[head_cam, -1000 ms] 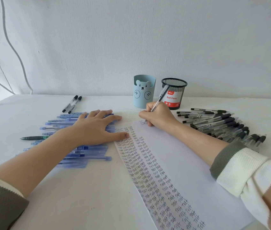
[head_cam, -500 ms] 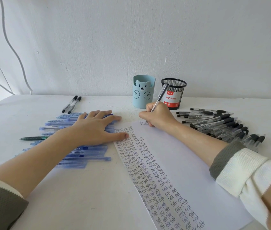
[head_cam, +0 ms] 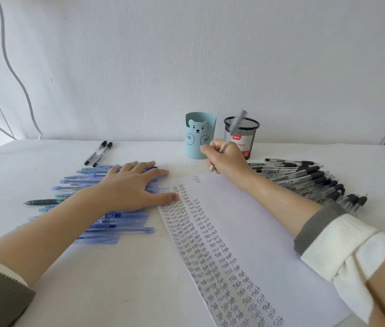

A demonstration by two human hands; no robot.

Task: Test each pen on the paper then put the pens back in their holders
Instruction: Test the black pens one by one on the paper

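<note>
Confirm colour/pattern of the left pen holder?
Light blue holder with a bear face and paws drawn on its front; clearest in the head view, the only one.

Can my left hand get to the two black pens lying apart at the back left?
Probably yes. The left hand rests flat on the blue pens, holding nothing; only low pens and bare table lie before the two black pens.

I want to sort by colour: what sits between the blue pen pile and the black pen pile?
Head view: the paper lies between them, with the right hand gripping a pen near its far edge.
</note>
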